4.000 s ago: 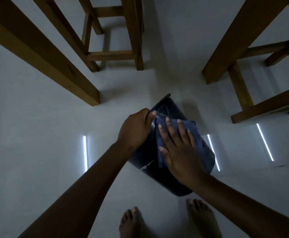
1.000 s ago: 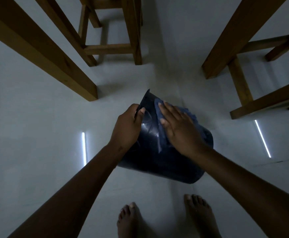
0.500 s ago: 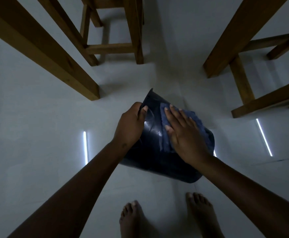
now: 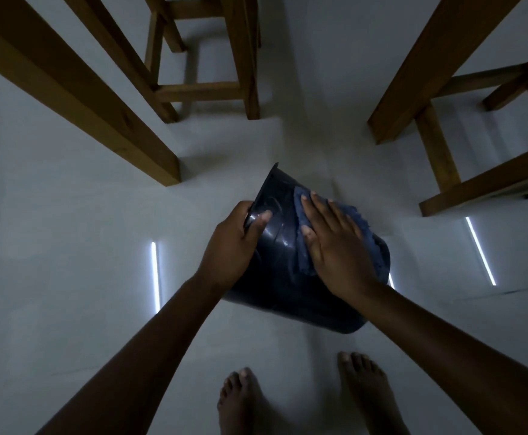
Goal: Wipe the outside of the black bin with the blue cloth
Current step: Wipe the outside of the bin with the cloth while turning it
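Left hand (image 4: 234, 243) is clamped on the rim of the black bin (image 4: 284, 277), tipped over the white floor (image 4: 68, 246). Right hand (image 4: 335, 246) lies flat, pressing the blue cloth (image 4: 366, 227) onto its side. Looks like light, glossy plastic, probably slippery, so gripping the rim makes sense.

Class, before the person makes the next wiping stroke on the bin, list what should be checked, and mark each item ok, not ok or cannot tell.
1. Left hand grips the black bin at its rim: ok.
2. Right hand lies flat on the blue cloth: ok.
3. Cloth lies against the bin's outer wall, not inside: ok.
4. Bin tilted for access: ok.
5. Wooden furniture legs clear of the bin: ok.
6. Underside of the bin wiped: cannot tell.
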`<action>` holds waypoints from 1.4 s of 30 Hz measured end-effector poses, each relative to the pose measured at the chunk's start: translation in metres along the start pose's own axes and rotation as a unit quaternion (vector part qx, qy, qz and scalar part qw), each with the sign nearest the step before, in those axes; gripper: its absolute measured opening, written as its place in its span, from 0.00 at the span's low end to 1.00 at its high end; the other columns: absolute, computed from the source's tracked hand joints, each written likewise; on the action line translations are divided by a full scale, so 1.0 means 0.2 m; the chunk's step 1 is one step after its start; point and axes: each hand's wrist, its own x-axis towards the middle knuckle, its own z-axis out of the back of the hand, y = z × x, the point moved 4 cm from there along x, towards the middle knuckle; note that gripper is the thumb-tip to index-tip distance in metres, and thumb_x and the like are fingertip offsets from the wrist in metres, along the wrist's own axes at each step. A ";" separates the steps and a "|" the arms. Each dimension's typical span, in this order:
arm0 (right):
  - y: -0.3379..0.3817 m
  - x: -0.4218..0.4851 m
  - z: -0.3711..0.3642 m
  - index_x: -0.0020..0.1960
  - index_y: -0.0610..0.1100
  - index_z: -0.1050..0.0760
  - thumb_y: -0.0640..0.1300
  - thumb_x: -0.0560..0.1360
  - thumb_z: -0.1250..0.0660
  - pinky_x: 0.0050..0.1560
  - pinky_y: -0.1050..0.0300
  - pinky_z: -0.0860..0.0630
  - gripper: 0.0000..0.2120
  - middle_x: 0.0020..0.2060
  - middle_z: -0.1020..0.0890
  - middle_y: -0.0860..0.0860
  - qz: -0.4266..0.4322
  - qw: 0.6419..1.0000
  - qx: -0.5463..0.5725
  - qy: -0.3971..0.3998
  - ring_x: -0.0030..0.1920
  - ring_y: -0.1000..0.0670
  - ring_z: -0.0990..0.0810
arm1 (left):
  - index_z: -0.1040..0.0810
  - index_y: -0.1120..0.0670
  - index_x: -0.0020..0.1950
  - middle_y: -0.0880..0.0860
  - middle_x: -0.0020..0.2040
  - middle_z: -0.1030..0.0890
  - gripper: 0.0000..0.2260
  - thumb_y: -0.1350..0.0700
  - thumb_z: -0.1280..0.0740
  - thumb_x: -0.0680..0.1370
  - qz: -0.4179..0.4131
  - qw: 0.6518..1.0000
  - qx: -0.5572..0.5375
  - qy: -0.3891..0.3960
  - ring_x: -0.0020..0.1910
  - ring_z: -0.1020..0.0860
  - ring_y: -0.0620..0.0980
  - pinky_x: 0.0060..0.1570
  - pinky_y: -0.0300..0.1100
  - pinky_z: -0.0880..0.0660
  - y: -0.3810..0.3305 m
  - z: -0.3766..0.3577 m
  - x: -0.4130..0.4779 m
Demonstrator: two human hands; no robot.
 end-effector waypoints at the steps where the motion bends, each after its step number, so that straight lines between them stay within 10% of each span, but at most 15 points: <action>1: -0.03 0.02 0.00 0.77 0.48 0.48 0.55 0.80 0.58 0.73 0.44 0.41 0.27 0.76 0.40 0.48 -0.001 1.000 0.004 0.001 0.75 0.44 0.40 | 0.27 0.49 0.59 0.45 0.50 0.20 0.12 0.46 0.43 0.82 0.015 1.000 0.001 0.002 0.47 0.21 0.40 0.45 0.29 0.27 0.04 0.00 -0.05; 22: 0.05 -0.30 -0.12 0.78 0.48 0.56 0.55 0.79 0.53 0.72 0.38 0.45 0.30 0.78 0.50 0.46 0.054 0.989 -0.133 0.023 0.77 0.40 0.51 | 0.26 0.55 0.48 0.52 0.39 0.19 0.16 0.44 0.44 0.82 -0.009 0.998 0.053 -0.026 0.40 0.20 0.51 0.46 0.52 0.22 0.01 0.00 0.08; 42: 0.01 -0.04 -0.01 0.78 0.47 0.51 0.58 0.81 0.54 0.74 0.43 0.42 0.29 0.77 0.44 0.47 -0.018 0.997 -0.069 -0.026 0.77 0.45 0.45 | 0.30 0.49 0.44 0.45 0.34 0.25 0.12 0.45 0.44 0.82 -0.028 0.997 0.068 -0.018 0.36 0.23 0.44 0.36 0.36 0.30 -0.04 -0.02 0.12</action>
